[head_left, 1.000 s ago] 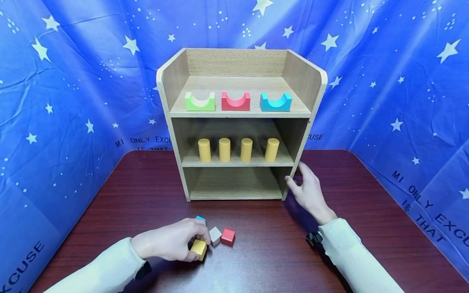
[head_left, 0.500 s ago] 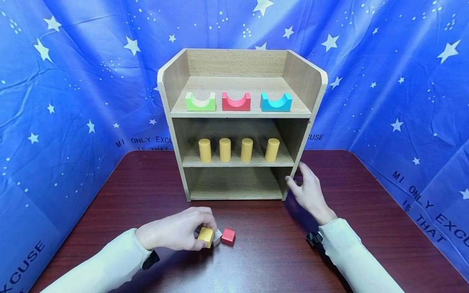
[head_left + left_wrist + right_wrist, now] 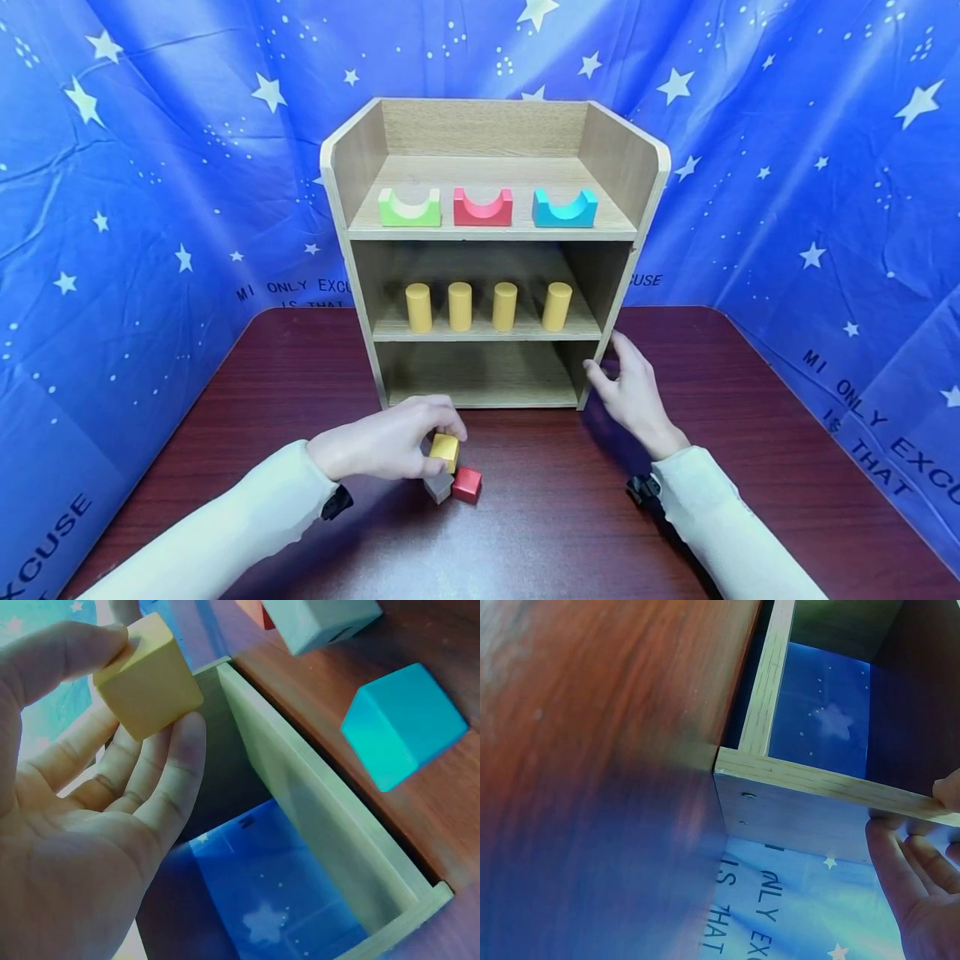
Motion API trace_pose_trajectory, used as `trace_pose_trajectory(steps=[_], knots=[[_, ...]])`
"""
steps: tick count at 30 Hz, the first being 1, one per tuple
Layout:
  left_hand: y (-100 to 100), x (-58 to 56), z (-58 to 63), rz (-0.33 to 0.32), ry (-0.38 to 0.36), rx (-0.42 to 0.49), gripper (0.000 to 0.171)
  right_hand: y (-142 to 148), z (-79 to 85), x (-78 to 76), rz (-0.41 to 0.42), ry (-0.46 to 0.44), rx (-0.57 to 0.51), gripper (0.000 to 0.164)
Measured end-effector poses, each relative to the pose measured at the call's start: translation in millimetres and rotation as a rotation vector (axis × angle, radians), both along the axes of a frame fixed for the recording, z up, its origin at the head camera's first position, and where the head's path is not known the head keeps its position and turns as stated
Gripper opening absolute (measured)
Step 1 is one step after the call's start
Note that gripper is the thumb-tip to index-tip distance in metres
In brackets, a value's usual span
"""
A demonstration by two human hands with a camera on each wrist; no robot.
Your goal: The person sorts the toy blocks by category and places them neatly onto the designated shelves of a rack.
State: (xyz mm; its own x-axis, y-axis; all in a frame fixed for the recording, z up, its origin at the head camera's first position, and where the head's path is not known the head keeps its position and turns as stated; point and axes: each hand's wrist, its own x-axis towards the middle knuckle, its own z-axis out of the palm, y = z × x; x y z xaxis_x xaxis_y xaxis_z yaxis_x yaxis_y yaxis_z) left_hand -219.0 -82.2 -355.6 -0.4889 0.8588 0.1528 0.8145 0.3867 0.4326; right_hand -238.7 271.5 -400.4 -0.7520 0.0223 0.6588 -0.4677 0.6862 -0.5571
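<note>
My left hand (image 3: 390, 437) pinches a yellow cube (image 3: 444, 448) between thumb and fingers, raised a little off the table in front of the shelf. Just below it in the head view lie a grey-white cube (image 3: 438, 487) and a red cube (image 3: 467, 485). A blue cube (image 3: 405, 727) shows in the left wrist view; from the head it is almost wholly hidden behind my left hand. With my right hand (image 3: 633, 400) I hold the right side panel of the wooden shelf (image 3: 483, 127), thumb at the front edge and fingers along the outer face.
Green (image 3: 409, 215), red (image 3: 483, 213) and blue (image 3: 565, 215) blocks with curved hollows stand on the shelf's top level. Several yellow cylinders (image 3: 505, 307) stand upright on the middle level. Blue starry cloth (image 3: 180, 167) surrounds the dark red table (image 3: 540, 533).
Holding the yellow cube, my left hand has moved right and toward the shelf, passing over to the far side of the grey-white cube. My right hand stays where it was.
</note>
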Motion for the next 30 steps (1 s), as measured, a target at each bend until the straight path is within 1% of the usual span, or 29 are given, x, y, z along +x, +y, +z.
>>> trace_pose_trajectory(steps=[6, 13, 19, 30], knots=[[11, -7.4, 3.4, 0.012, -0.025, 0.009, 0.029, 0, 0.0, 0.4, -0.001, -0.005, 0.0, 0.045], [22, -17.5, 3.9, 0.016, 0.025, 0.017, 0.03, -1, 1.6, 1.0, 0.004, -0.014, -0.009, 0.046], [30, -25.7, 3.4, 0.019, 0.016, 0.007, 0.03, -1, 1.9, 0.9, 0.002, -0.013, -0.002, 0.046], [47, -39.1, 2.1, 0.018, 0.035, 0.006, 0.029, 0, 1.8, 0.7, -0.011, -0.002, 0.017, 0.046]])
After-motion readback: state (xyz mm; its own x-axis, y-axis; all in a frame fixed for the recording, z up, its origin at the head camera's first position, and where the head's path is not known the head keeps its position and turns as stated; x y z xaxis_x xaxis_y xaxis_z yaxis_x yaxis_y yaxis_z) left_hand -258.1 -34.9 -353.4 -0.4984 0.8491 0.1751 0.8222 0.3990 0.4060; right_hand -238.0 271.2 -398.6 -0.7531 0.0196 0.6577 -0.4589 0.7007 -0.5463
